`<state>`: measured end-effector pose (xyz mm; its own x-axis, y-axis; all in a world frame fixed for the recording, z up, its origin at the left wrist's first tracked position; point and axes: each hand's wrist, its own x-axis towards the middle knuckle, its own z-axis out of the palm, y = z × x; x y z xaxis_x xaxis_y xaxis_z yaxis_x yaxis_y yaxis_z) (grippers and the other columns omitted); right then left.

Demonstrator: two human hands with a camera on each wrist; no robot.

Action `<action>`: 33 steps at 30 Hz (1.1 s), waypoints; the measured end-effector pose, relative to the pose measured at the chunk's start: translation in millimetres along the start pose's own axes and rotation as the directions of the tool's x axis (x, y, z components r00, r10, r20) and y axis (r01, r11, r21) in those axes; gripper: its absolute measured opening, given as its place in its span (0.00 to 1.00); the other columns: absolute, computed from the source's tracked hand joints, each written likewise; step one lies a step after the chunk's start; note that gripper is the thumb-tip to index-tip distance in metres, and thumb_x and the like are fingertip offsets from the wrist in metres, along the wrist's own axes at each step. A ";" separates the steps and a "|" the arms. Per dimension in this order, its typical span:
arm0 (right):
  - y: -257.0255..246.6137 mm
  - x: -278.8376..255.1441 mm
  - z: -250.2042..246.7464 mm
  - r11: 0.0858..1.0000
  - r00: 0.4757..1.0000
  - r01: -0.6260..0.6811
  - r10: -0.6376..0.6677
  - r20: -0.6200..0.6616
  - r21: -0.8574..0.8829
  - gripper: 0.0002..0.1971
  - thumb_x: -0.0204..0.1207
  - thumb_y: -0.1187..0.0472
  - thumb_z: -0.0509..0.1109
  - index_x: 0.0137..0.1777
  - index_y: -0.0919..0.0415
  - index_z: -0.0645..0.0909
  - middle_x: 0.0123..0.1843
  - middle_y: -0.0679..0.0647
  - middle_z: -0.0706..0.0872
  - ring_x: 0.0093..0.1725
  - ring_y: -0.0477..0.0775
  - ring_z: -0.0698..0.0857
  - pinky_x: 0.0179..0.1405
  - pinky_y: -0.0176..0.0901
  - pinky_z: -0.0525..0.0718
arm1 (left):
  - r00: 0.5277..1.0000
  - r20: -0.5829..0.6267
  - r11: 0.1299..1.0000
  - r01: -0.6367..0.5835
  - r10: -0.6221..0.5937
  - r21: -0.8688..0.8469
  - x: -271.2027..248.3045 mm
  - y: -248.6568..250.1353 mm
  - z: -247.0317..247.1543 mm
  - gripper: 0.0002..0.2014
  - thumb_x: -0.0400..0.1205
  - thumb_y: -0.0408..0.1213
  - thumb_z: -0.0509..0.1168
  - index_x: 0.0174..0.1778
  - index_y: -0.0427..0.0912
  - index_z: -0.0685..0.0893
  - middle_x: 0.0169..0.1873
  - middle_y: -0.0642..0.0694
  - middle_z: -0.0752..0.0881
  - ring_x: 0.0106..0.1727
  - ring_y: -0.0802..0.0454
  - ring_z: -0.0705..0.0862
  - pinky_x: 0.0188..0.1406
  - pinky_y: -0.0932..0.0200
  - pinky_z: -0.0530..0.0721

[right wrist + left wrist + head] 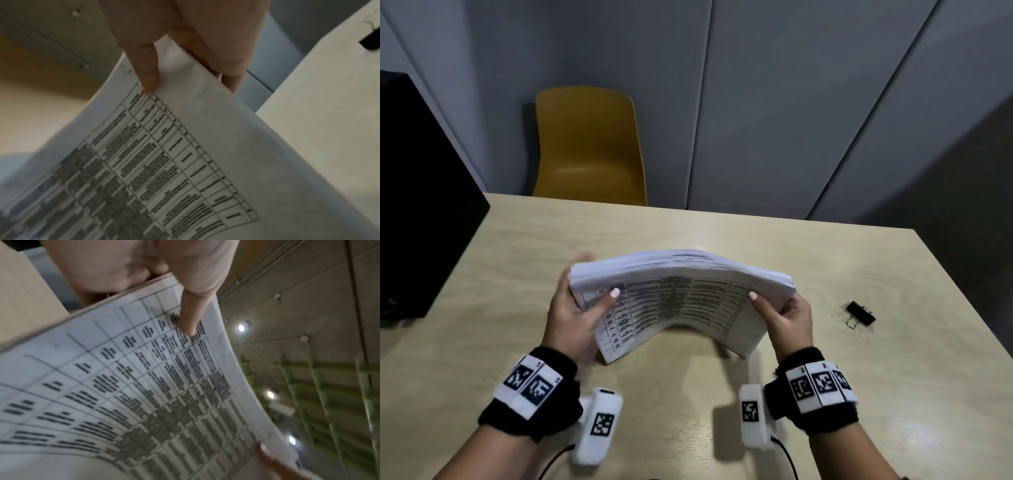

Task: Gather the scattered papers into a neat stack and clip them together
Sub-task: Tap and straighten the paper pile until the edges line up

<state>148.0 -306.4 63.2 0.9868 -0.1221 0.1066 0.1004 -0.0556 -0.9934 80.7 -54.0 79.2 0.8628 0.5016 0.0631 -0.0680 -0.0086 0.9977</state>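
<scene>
We hold the stack of papers between both hands, lifted on edge above the surface, with its lower edge at or just above the wood; we cannot tell whether it touches. The left hand clasps the stack's left end, thumb on the printed face and fingers behind. The right hand clasps the right end the same way, its thumb pressed near the margin of the table print, as the right wrist view confirms. Neither hand is free.

The stack's long axis runs left to right between our hands, and it bows upward in the middle, so the sheets arch rather than stand flat. The top edges look roughly level, with some sheets slightly fanned, so we judge the squaring-up is still in hand: a tap or two on the surface would likely settle them.

What the coming move turns on is the binder clip. It lies on the surface to the right of the stack, apart from it and just beyond our right hand, well away from the left. We judge the right hand is the natural one to fetch it, while the left takes over holding the stack alone. The risk is that the sheets slip out of line once one hand lets go.
</scene>
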 end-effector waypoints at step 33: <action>-29.8 9.9 39.0 0.997 0.901 -0.018 0.050 -0.432 0.078 0.08 0.67 0.54 0.76 0.33 0.48 0.78 0.35 0.45 0.83 0.32 0.35 0.80 0.38 0.28 0.79 | 0.879 -0.445 0.980 0.104 -0.172 -0.171 31.1 10.9 27.9 0.08 0.70 0.48 0.71 0.30 0.50 0.81 0.30 0.49 0.79 0.38 0.47 0.79 0.39 0.52 0.79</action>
<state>159.7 -267.3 92.2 0.8387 -0.5407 0.0646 0.0920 0.0239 -0.9955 120.7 -62.6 92.8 0.5470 0.8274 -0.1275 -0.0623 0.1922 0.9794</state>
